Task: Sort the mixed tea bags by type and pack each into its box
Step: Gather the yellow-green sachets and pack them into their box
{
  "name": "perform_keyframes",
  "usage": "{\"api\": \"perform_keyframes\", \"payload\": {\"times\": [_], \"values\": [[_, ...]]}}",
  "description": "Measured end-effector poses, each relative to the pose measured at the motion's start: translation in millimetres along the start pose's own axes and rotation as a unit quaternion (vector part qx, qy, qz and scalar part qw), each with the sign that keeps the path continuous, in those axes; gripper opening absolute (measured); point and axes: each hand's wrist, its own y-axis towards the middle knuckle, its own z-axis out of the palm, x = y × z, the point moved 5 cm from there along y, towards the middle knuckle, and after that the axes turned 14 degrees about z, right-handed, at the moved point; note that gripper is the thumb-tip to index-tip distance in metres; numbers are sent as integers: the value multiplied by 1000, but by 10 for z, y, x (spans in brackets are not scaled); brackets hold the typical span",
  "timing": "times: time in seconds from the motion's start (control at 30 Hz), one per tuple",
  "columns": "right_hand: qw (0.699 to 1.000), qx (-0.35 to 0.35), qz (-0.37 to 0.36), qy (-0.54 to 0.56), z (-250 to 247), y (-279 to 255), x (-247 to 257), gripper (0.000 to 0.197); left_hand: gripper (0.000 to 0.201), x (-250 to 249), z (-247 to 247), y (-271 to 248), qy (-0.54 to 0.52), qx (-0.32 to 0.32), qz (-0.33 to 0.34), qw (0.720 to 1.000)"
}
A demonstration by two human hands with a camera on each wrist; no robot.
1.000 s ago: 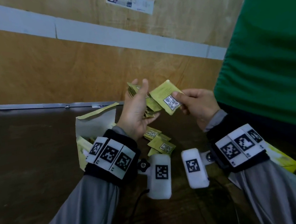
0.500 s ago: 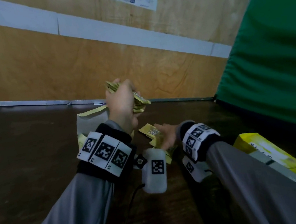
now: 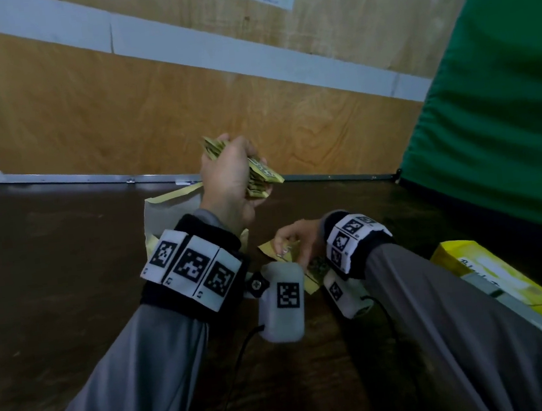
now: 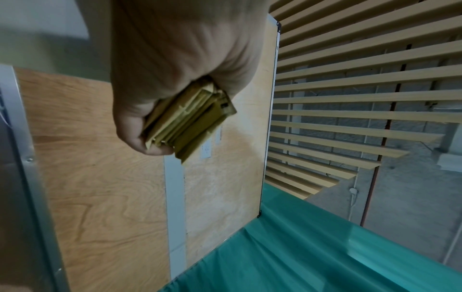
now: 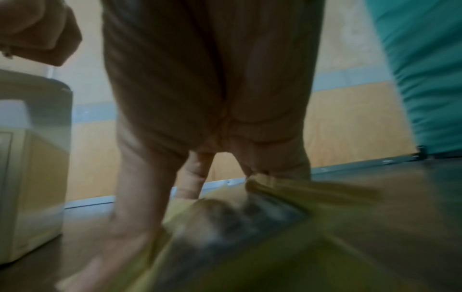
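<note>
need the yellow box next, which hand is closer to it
Right. The right hand is down at the loose tea bags, left of the yellow box; the left hand is raised farther away, holding a stack.

Right wrist view is motion-blurred: we can't read the print on the yellow tea bags under the right hand, or tell whether its fingertips pinch one or just press. In the head view the left wrist camera hides part of that loose pile. The left hand covers most of its stack; count unclear. The open box sits half behind the left wrist; the yellow box text is too small.
</note>
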Motion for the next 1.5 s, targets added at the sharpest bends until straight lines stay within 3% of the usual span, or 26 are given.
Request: {"api": "perform_keyframes", "payload": {"times": [0.17,0.3,0.43,0.5,0.57,0.63,0.67,0.73,0.8,0.93,1.07,1.13,1.2,1.27,1.3,1.43,1.5], "values": [[993,-5,-8,118,37,-163,-272,35,57,70,74,-48,9,29,-14,999],[969,-108,-7,221,-128,-333,-417,21,71,124,90,-92,92,48,-26,994],[888,-185,-71,415,-378,-682,-499,23,79,123,51,-113,187,44,-20,981],[842,-162,-143,494,-498,-928,-436,23,81,150,6,-80,219,33,-24,975],[820,-116,-205,522,-585,-1155,-319,25,85,182,6,-95,233,59,-41,970],[832,-92,-225,498,-609,-1294,-199,28,77,173,86,-211,224,121,-64,965],[853,-100,-216,465,-602,-1344,-148,30,79,173,130,-268,225,153,-75,959],[884,-131,-175,414,-584,-1378,-99,36,110,222,161,-270,234,165,-75,955],[879,-137,-146,432,-580,-1379,-92,46,124,277,146,-180,218,138,-52,965],[871,-168,-96,451,-616,-1384,-133,70,90,123,160,-228,178,94,-3,979],[866,-209,-55,451,-758,-1472,-306,55,85,25,60,-150,106,6,34,994],[816,-256,-57,515,-845,-1508,-420,42,64,-66,12,-150,109,-10,52,993],[740,-268,-89,611,-885,-1519,-456,29,31,-105,6,-140,133,-1,89,987],[685,-239,-123,677,-874,-1507,-385,16,25,-90,72,-185,137,37,101,985],[676,-226,-132,688,-858,-1498,-327,11,29,-64,113,-204,120,58,95,986],[706,-197,-152,663,-744,-1462,-106,14,40,-6,316,-389,-49,159,32,986],[718,-224,-155,641,-725,-1442,-71,19,43,6,355,-413,-77,182,26,980]]}}
